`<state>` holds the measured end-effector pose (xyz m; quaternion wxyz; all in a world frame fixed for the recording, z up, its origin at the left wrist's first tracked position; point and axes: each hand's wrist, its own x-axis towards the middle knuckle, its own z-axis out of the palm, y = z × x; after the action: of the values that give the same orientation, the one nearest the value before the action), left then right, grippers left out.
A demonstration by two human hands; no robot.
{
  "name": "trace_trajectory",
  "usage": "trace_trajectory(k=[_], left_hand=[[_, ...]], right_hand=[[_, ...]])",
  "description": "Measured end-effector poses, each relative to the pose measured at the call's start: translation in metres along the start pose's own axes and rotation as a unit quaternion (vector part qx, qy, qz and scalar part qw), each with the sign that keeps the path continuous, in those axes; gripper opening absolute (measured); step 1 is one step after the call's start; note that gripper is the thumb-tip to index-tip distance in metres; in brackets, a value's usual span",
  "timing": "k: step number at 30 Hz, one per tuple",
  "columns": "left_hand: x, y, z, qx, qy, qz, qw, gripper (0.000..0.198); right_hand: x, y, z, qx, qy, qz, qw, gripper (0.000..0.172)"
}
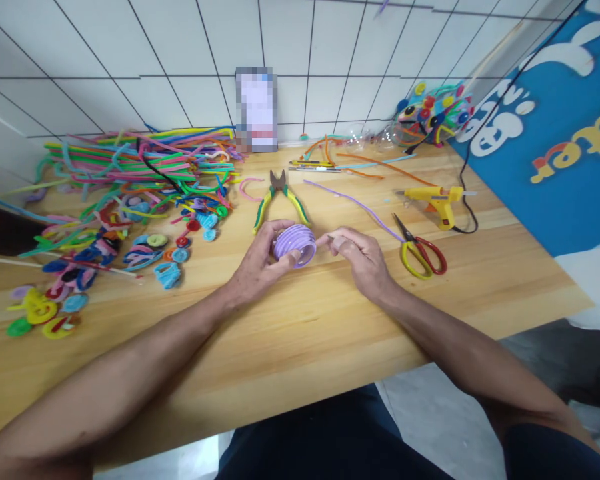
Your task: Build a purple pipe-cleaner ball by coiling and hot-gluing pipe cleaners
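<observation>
My left hand (pixel 261 260) is wrapped round a purple coil of pipe cleaner (pixel 293 241), a small hollow, ringed cup shape with its opening turned to the right. The thumb rests at the rim of that opening. Just to the right, my right hand (pixel 356 257) has its fingers curled and pinched together, one fingertip close to the coil's rim. Whatever those fingers hold, if anything, is too small to tell. Behind the coil lie pliers (pixel 279 197) with green and yellow handles. A loose purple pipe cleaner (pixel 355 200) stretches from behind the coil towards the scissors (pixel 417 250).
A yellow glue gun (pixel 437 200) with a black cord lies at the right. Bundled pipe cleaners (pixel 130 163) and several small coiled pieces (pixel 167 273) cover the left side. A phone (pixel 257 110) leans on the tiled wall near a yellow cutter (pixel 310 163). A decorated clear bottle (pixel 430 120) lies at the back right.
</observation>
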<state>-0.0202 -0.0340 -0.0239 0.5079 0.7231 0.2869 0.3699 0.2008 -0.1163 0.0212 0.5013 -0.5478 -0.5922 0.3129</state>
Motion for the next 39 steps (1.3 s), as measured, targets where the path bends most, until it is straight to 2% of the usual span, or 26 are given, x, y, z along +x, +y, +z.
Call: trace_trajectory(k=[7, 13, 22, 27, 29, 33, 37, 39], left_hand=[[0.001, 0.002, -0.001, 0.005, -0.005, -0.007, 1.0, 0.054], [0.0, 0.002, 0.0, 0.008, 0.001, -0.011, 1.0, 0.053], [0.0, 0.0, -0.001, 0.016, -0.003, 0.0, 1.0, 0.052], [0.0, -0.001, -0.001, 0.014, 0.004, 0.002, 1.0, 0.053], [0.0, 0.0, -0.001, 0.017, 0.003, 0.002, 1.0, 0.053], [0.0, 0.001, -0.001, 0.019, 0.001, -0.004, 1.0, 0.052], [0.0, -0.001, 0.0, 0.013, 0.001, -0.003, 1.0, 0.052], [0.0, -0.002, 0.0, 0.01, 0.012, -0.004, 1.0, 0.053]], right_hand=[[0.001, -0.002, -0.002, -0.022, -0.015, -0.025, 0.999, 0.026], [0.003, 0.006, 0.0, 0.034, 0.03, 0.025, 0.999, 0.016], [0.004, 0.003, 0.006, 0.029, 0.054, 0.04, 0.997, 0.023], [0.004, 0.0, 0.001, 0.011, 0.052, 0.048, 0.997, 0.008], [0.006, 0.0, -0.002, 0.0, 0.051, 0.042, 0.998, 0.005], [0.012, 0.003, -0.013, -0.03, 0.021, 0.043, 0.998, 0.019], [0.022, 0.01, -0.03, -0.142, 0.004, 0.044, 0.989, 0.01], [0.024, 0.013, -0.038, -0.199, -0.026, 0.037, 0.979, 0.011]])
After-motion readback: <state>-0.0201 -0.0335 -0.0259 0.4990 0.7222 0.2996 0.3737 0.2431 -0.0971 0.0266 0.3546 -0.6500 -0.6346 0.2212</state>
